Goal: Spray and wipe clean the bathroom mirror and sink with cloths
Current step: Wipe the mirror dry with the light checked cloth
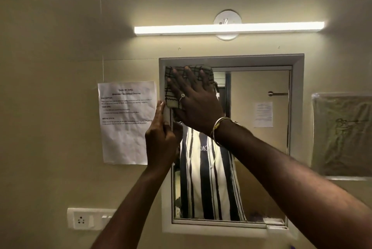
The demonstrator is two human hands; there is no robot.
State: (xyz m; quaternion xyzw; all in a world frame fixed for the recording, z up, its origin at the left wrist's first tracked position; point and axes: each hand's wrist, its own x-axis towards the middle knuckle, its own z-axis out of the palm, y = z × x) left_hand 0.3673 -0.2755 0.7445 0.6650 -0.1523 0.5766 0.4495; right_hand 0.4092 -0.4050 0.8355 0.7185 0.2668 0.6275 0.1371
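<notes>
The right hand lies flat and spread on a checked cloth, fingers fanned upward, pressing it against the top left corner of the mirror. The cloth shows above the fingertips and to the left of the palm, its left edge meeting the mirror's pale frame. A ring sits on one finger and bangles circle the wrist just below the palm.

Just below and left of the cloth, the left hand grips the frame's left side, thumb pointing up along the outer edge and fingers curled round onto the glass side, closed on the frame.

Under both hands the glass reflects a striped shirt. Left of the left hand a printed sheet is stuck to the wall, its right edge behind that hand. Farther down the left forearm, a socket plate sits on the wall. Above the cloth a lit tube light runs across the wall. Far right of the grip, beyond the frame, hangs a plastic-covered drawing.
</notes>
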